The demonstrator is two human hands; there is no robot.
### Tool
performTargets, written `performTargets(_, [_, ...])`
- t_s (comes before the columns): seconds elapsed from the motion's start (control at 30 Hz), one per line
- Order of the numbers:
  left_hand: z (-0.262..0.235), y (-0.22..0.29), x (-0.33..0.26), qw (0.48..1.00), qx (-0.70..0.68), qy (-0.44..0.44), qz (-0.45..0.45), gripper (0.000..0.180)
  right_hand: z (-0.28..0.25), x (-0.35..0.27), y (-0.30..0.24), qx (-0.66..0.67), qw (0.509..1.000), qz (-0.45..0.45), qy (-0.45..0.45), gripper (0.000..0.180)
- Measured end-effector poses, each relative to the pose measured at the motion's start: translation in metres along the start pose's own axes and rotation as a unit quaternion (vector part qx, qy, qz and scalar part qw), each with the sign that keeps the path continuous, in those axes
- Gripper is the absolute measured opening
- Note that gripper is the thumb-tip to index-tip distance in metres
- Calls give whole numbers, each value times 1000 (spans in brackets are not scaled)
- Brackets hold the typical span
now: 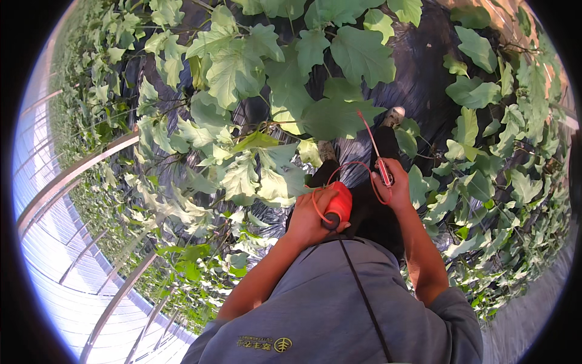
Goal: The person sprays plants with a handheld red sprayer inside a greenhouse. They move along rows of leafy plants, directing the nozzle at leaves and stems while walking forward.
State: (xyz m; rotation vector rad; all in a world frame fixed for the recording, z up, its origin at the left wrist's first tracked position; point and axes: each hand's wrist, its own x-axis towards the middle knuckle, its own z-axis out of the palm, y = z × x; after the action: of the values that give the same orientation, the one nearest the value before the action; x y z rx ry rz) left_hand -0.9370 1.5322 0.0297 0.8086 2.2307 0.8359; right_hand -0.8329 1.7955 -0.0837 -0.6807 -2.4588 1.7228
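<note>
left hand is closed around a red spool with a dark round end facing down toward the body; it is held at chest level, just above the grey shirt. right hand is pinched narrow on a small red tool, thumb and fingers wrapped on it. a red string is run from the spool in a loop up and across to the tool, and a straight length is carried on past the right hand, up and slightly left, ending at a large leaf.

key relation: the string's long axis is laid roughly vertical in frame, from right hand up into the vine foliage; the leaf end lies ahead and slightly left of the right hand, which is clearly the nearer hand. the spool hand is set lower and to the left, hands near each other, not touching.

black ground sheeting is seen under the plants, shoes below. greenhouse frame tubes are curved along the left rim. a small yellow emblem is printed on the shirt; no packages or signs are visible.
</note>
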Motion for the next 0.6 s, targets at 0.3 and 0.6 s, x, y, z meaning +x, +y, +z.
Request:
performTargets(0.3, [11,86,155,998,-3,7,-68,87,-130,113,51,11,999,25,-34,42])
performTargets(0.6, [31,153,284,991,-115,16,-59,87,-267,249,87,-4,999,37,-31,39])
